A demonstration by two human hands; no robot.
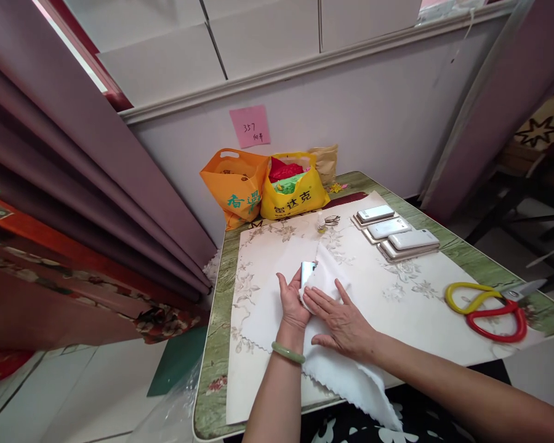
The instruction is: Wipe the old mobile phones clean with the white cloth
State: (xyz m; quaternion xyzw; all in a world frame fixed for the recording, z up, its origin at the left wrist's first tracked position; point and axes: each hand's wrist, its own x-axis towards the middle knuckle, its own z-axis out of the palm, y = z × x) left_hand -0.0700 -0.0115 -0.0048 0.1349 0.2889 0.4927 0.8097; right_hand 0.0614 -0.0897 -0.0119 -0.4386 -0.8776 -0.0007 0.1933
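My left hand [293, 303], with a green bangle at the wrist, supports a shiny light-blue phone [307, 271] from below. Its thumb sticks out to the side. A white cloth [327, 271] covers the lower part of the phone. Stretched out flat, the fingers of my right hand [339, 317] press on the cloth over the phone, with the thumb spread apart. The rest of the cloth hangs below the hands past the table's near edge. How the left fingers sit under the phone is hidden.
Several phones [413, 240] lie in stacks at the right. Scissors [493, 304] with yellow and red handles rest near the right edge. A small bottle [321, 221] and glasses [332, 219] are farther back. Orange [235, 184] and yellow bags [295, 197] stand by the wall.
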